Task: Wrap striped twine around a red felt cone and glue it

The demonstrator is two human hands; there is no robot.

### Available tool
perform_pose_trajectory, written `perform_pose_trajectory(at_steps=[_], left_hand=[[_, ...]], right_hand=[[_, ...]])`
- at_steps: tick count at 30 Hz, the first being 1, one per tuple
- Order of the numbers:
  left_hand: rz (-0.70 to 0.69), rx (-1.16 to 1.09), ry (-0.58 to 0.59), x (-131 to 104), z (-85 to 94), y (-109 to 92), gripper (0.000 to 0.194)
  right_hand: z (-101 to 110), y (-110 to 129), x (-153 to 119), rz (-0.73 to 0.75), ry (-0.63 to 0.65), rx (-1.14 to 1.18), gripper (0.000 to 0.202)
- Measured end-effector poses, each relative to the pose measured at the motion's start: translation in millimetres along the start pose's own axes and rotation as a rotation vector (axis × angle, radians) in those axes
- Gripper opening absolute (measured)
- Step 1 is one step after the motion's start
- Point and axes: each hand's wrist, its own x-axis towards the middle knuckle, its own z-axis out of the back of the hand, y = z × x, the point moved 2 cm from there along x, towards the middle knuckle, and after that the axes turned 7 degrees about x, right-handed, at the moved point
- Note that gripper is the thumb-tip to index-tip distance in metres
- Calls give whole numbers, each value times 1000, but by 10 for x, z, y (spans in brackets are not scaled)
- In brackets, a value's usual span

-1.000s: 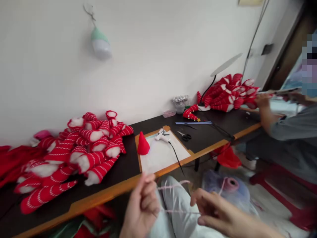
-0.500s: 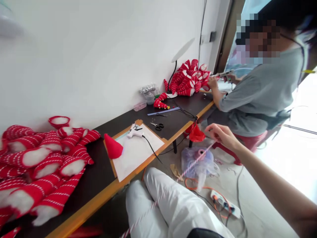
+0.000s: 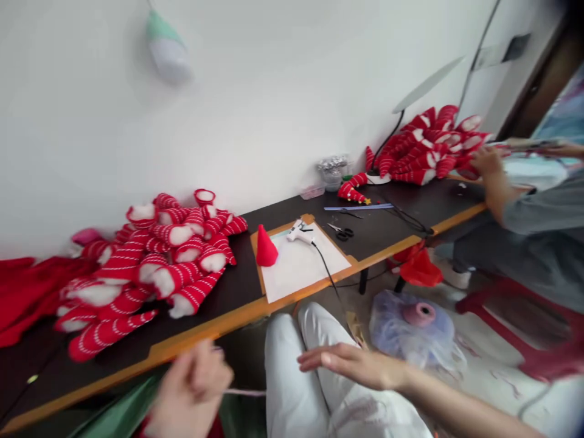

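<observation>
Pink cord [image 3: 247, 393] shows on my feed as one short length, just off the front edge of the tabletop [image 3: 241, 252], left of its middle and lower than its surface. Half a second ago I had a long striped diagonal of it, across the white trousers [image 3: 292, 371] and up to the right hand [image 3: 351, 365]; now that hand has come back over the thighs, and the left hand [image 3: 191, 383], out of view then, is in at the lower left. My view has swung left too, so the co-worker is down to a grey sleeve [image 3: 542, 204] and part of the body. The cord's long axis lies nearly level, dipping slightly rightward, at an angle to the tabletop's front edge, which climbs to the right. It points from the left hand towards the near trouser leg, where I cannot tell whether it ends or runs on. I read the left hand as curled tight around the cord, though blurred; the right hand has its fingers stretched straight, pointing left. The red cone [image 3: 267, 246] and the glue gun [image 3: 298, 233] sit where they were, on the white sheet [image 3: 310, 264] by the tabletop's front edge.
</observation>
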Motion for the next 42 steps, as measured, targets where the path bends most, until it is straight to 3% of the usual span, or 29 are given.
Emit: perform_pose_trajectory(at_steps=[3, 6, 8, 10, 13, 16, 18, 20, 23, 26, 29, 32, 33, 35, 37, 38, 40, 42], left_hand=[[236, 191, 342, 51, -459, 437, 60], [304, 328, 487, 42, -717, 713, 62], [283, 390, 475, 1, -689, 782, 63], [272, 418, 411, -45, -544, 795, 63], [256, 489, 217, -66, -260, 767, 58], [-4, 769, -77, -9, -79, 679, 43], [-217, 909, -190, 44, -85, 636, 36], [-249, 876, -123, 114, -175, 665, 41], [-108, 708, 48, 222, -369, 793, 57], [-47, 711, 53, 344, -472, 892, 60], [-50, 857, 131, 554, -421, 837, 42], [-72, 909, 180, 896, -271, 496, 50], [-88, 844, 133, 1039, -220, 322, 55], [-230, 632, -65, 1352, -154, -61, 56], [-436, 558, -230, 1680, -176, -361, 52], [-472, 591, -275, 1851, -217, -435, 51], [-488, 635, -279, 2176, -324, -439, 48], [-486, 662, -251, 2448, -408, -316, 49]], right_hand=[[-259, -126, 374, 18, 48, 485, 61], [-288, -160, 563, -39, 1, 929, 55], [-163, -161, 623, -29, -119, 1099, 44], [10, -163, 658, 47, -235, 1176, 35], [155, -181, 701, 58, -245, 1130, 40], [97, -164, 766, 51, -241, 973, 44], [-12, -110, 836, 153, -282, 870, 47], [-136, -61, 918, 261, -339, 782, 49], [-268, -73, 1028, 313, -470, 708, 49], [-246, -158, 1111, 339, -524, 668, 46], [34, -204, 1196, 354, -479, 404, 38], [635, -145, 1346, 372, -559, -120, 35], [876, -113, 1431, 334, -594, -352, 38], [1357, -73, 1644, 51, -709, -952, 45], [1744, -55, 1875, -70, -776, -1083, 52], [1884, -61, 1985, -116, -789, -1122, 51], [2073, -90, 2174, -154, -789, -1143, 43], [2205, -116, 2309, -170, -774, -1161, 34]])
